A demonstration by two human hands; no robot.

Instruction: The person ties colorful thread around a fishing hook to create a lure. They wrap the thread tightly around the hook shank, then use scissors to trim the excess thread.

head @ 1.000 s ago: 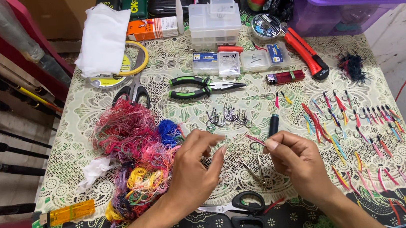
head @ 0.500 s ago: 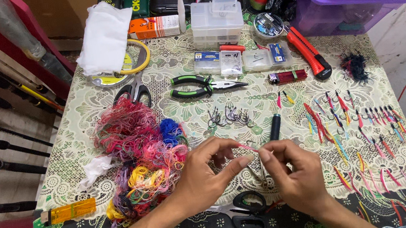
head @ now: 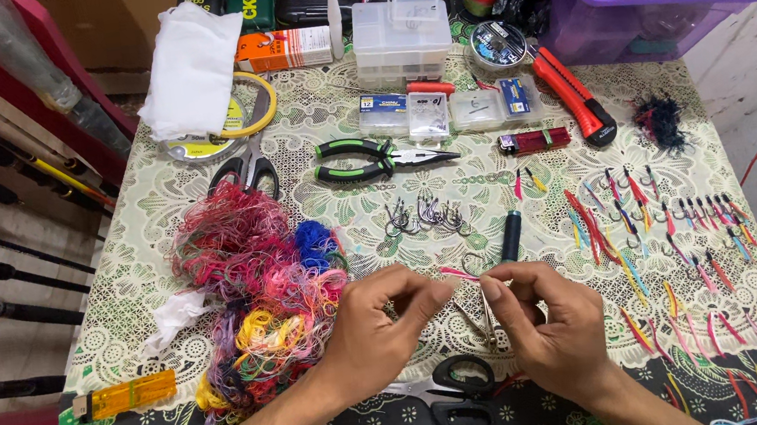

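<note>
A thin pink strand [head: 458,275] is stretched between the two hands, low over the middle of the tabletop [head: 343,235]. The left hand [head: 380,332] pinches one end between thumb and forefinger; the right hand [head: 549,321] pinches the other end, where a small hook seems held too, though it is too small to tell. Just below the strand lie black scissors [head: 461,391]. Left of the strand sits a tangled heap of coloured thread [head: 261,295]. Just above the strand is a cluster of bare hooks [head: 424,215], and beyond them green-handled pliers [head: 373,159]. Right of the strand, rows of finished dressed hooks [head: 672,238] are spread out.
</note>
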